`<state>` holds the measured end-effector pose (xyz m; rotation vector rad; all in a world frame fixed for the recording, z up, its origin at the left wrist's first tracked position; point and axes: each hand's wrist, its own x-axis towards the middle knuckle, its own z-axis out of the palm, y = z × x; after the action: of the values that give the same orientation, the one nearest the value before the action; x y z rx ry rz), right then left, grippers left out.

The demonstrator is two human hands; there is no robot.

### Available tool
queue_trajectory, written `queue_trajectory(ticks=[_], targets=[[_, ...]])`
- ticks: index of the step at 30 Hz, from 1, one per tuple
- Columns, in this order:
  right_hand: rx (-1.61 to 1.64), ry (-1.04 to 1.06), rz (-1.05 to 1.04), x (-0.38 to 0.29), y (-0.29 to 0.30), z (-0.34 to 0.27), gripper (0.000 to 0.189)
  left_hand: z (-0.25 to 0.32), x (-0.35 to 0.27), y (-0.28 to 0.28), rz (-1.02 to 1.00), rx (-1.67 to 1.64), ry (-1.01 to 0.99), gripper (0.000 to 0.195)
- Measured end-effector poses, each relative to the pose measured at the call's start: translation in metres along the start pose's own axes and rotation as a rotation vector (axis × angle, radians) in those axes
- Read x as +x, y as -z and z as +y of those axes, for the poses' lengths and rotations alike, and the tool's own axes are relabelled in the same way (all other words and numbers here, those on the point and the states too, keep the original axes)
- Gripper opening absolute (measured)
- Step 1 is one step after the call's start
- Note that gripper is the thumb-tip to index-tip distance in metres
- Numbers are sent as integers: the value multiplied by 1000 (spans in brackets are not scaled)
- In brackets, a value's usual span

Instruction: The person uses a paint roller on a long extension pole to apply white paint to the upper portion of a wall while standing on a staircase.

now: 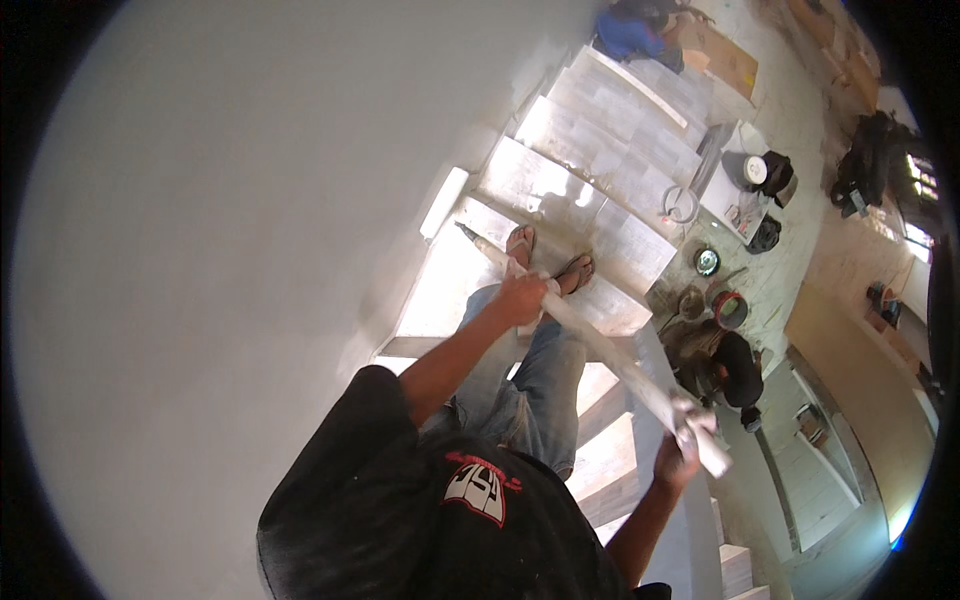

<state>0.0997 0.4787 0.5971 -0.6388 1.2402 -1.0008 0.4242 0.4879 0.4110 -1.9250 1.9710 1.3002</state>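
Note:
Both hands hold a long pale extension pole (600,341) slanting across in front of me. My left hand (521,296) is closed around its middle, above my legs. My right hand (681,446) grips it close to the lower right end; pale material shows around the fingers, too blurred to name. A dark handle (468,231) forms the pole's far end. Beside that end, a white paint roller (444,202) lies along the foot of the large grey wall (225,225). Whether it presses on the wall I cannot tell.
My sandalled feet (574,274) stand on a stair tread, and more steps (622,120) descend ahead. A bucket (729,309) and a white-lidded container (754,171) stand below to the right. One person (739,367) crouches there; another (630,34) is at the stair's foot.

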Motion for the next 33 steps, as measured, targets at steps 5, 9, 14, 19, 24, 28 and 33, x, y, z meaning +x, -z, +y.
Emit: queue_trajectory(ticks=[5, 9, 14, 19, 24, 28, 33], targets=[[149, 13, 13, -26, 42, -60, 32, 70, -32, 53, -38, 46, -68, 37], [77, 12, 55, -28, 41, -53, 32, 59, -35, 37, 7, 52, -45, 38], [57, -68, -3, -5, 6, -15, 32, 10, -5, 1, -16, 14, 50, 34], [21, -17, -1, -8, 15, -45, 33, 43, -17, 34, -78, 36, 28, 38], [112, 8, 7, -14, 23, -88, 31, 75, -40, 52, 23, 107, -21, 40], [47, 2, 14, 2, 16, -39, 28, 47, -6, 33, -60, 86, 39, 44], [-67, 34, -78, 23, -12, 6, 26, -5, 19, -14, -31, 40, 43, 44]])
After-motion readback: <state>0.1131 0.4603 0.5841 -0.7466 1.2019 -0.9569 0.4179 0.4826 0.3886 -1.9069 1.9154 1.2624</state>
